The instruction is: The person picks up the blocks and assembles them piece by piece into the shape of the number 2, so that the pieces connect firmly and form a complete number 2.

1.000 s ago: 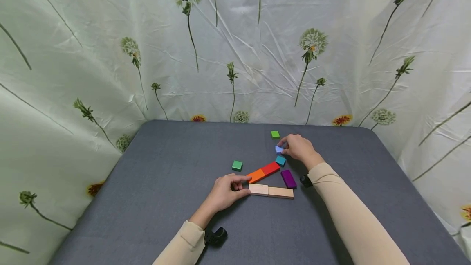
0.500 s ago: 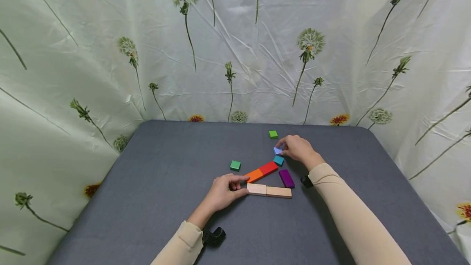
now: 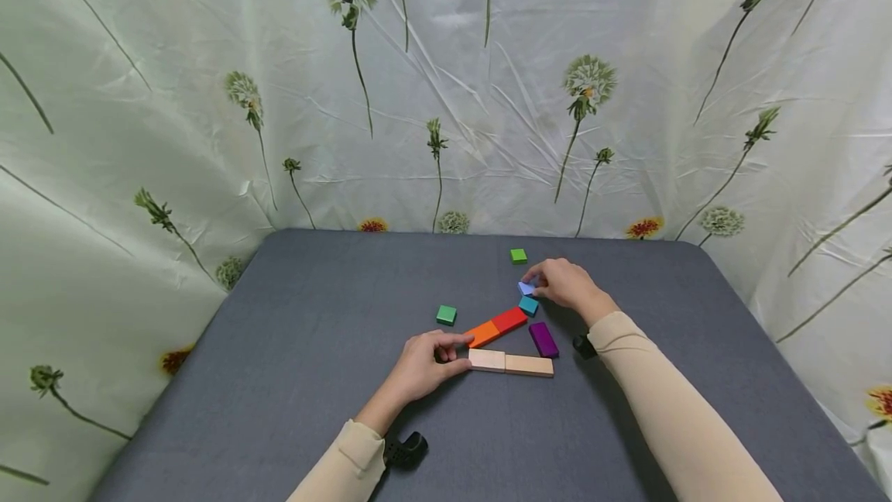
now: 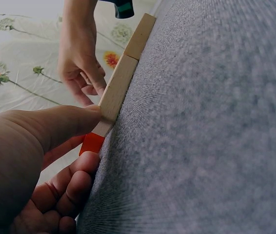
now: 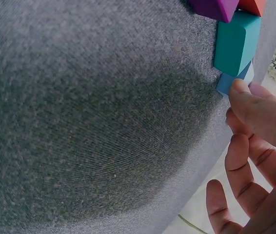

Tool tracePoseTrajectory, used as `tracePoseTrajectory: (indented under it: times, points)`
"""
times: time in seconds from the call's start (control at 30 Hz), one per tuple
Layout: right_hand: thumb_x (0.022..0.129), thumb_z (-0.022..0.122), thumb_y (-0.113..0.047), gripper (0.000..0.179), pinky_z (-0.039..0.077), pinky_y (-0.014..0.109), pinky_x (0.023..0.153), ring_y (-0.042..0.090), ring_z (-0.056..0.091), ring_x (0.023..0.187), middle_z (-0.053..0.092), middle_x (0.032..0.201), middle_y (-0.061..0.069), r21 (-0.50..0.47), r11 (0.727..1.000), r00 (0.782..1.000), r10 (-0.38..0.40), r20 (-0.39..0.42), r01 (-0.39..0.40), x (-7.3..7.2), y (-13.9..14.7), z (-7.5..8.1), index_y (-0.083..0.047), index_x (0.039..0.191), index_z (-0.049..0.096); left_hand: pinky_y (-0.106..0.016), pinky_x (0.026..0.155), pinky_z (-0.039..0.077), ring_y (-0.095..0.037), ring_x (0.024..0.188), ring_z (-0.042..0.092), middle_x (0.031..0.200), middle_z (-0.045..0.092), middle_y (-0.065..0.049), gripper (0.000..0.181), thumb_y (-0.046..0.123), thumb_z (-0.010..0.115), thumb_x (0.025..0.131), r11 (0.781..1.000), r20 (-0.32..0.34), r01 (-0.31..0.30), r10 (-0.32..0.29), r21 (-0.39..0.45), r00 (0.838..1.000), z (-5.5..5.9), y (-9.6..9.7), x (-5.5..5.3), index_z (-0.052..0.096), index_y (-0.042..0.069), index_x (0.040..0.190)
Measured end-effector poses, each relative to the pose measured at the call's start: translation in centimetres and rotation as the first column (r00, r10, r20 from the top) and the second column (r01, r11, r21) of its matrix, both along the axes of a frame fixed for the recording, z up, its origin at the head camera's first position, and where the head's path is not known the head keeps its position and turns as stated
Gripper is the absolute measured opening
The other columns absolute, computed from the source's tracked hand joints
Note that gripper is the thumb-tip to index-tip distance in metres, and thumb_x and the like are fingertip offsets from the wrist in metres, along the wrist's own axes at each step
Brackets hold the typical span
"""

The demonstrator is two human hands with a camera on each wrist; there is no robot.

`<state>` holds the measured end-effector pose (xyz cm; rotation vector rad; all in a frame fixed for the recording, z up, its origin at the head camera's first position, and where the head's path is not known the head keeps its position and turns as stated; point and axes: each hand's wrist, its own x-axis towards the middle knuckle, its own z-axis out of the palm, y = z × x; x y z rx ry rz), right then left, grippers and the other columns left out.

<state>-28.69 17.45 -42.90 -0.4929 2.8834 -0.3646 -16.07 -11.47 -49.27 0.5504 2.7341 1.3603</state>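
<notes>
My left sleeve and right sleeve are showing creased, plain beige cloth; I am wearing a curved black left wrist camera and a black right wrist camera.

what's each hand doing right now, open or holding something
Left hand: open, touching the left ends of the pale rectangular wooden block and flat orange rectangular block.
Right hand: closed, pinching the small light-blue block.

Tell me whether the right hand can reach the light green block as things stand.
Probably yes: the light green block lies near the right hand, with nothing between them in the head view, though the hand would likely have to release the light blue block it pinches.
</notes>
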Motion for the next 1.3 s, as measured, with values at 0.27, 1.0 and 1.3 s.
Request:
tracePoseTrajectory:
  times: [0.27,1.0,1.3]
  points:
    - [0.101,0.076,-0.011,0.029,0.058,0.044,0.085,0.021,0.064,0.090,0.076,0.110,0.012,-0.002,1.000,1.000,0.006,0.007,-0.006,0.11,-0.03,0.14,-0.012,0.129,0.078,-0.022,0.069,0.042,-0.003,0.074,0.052,0.083,0.063,0.008,0.036,0.020,0.089,0.090,1.000,-0.005,-0.003,0.003,-0.009,1.000,-0.09,-0.01,0.06,0.081,0.017,0.125]
    - [0.101,0.076,-0.015,0.030,0.049,0.034,0.073,0.020,0.059,0.083,0.072,0.099,0.010,-0.013,1.000,1.000,0.008,0.029,-0.008,0.20,0.28,0.20,-0.011,0.131,0.077,-0.022,0.069,0.042,-0.003,0.074,0.052,0.084,0.063,0.009,0.036,0.020,0.088,0.091,1.000,0.001,-0.001,0.001,-0.007,1.000,0.09,0.01,0.08,0.081,0.016,0.125]
    - [0.101,0.077,-0.015,0.031,0.047,0.034,0.073,0.019,0.059,0.083,0.072,0.098,0.009,-0.005,1.000,0.999,0.028,0.025,-0.028,0.06,0.35,0.25,-0.012,0.131,0.077,-0.022,0.069,0.042,-0.003,0.074,0.051,0.084,0.063,0.008,0.036,0.021,0.089,0.090,1.000,-0.007,-0.002,0.002,-0.007,1.000,-0.13,-0.06,0.06,0.081,0.016,0.125]
